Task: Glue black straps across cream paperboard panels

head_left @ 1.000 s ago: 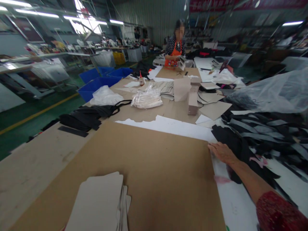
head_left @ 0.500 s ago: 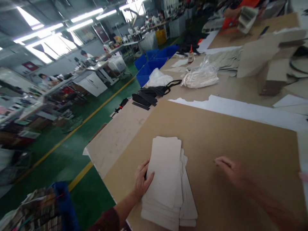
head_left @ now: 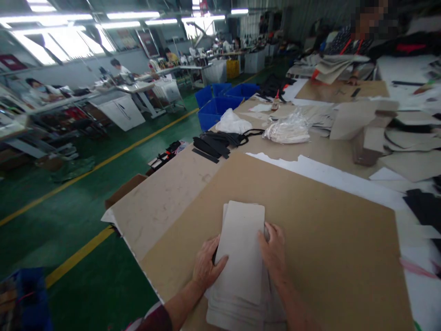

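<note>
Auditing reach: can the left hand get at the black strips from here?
Probably, with a forward lean: the left hand rests against the card stack, and only flat brown board and pale tabletop seem to lie between it and the black strips.

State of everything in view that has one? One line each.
Card stack: lying flat, edges uneven
Left hand: at the stack's left edge, thumb on top
Right hand: at its right edge, thumb on top
Brown sheet: spread flat under the stack
White paper: flat, far edge ragged
Black strips: loosely piled
Clear bag: filled, crumpled
Bottle: upright
Ceiling lights: on
</note>
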### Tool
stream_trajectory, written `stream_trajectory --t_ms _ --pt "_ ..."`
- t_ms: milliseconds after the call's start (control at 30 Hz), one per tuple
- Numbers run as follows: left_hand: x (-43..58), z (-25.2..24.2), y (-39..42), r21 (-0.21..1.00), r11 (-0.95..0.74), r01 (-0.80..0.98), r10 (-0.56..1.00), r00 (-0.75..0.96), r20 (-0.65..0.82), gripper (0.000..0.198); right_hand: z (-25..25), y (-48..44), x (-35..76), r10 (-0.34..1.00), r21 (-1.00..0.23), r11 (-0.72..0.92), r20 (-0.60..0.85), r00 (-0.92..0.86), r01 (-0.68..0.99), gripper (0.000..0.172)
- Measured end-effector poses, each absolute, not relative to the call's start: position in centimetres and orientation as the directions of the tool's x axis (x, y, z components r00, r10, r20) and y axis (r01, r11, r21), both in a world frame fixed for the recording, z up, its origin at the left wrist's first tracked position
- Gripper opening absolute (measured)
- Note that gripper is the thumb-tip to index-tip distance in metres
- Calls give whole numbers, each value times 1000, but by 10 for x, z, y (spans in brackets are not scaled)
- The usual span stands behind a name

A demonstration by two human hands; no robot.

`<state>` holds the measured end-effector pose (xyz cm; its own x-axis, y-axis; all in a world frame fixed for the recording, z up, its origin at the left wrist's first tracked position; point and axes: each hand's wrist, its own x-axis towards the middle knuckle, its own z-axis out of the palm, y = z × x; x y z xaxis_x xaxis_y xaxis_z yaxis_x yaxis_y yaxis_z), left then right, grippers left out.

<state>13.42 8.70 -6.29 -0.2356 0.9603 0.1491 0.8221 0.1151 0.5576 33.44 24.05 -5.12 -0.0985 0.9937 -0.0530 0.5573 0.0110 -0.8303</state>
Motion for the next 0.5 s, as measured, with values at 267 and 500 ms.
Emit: stream_trajectory --t_ms 267,500 --pt "130 -64 86 505 72 860 962 -194 194 50 -39 220 336 972 -908 -85 -167 -167 411 36" --pt "106 -106 97 449 30 893 932 -188 311 60 3 344 461 938 -800 117 -105 -330 588 41"
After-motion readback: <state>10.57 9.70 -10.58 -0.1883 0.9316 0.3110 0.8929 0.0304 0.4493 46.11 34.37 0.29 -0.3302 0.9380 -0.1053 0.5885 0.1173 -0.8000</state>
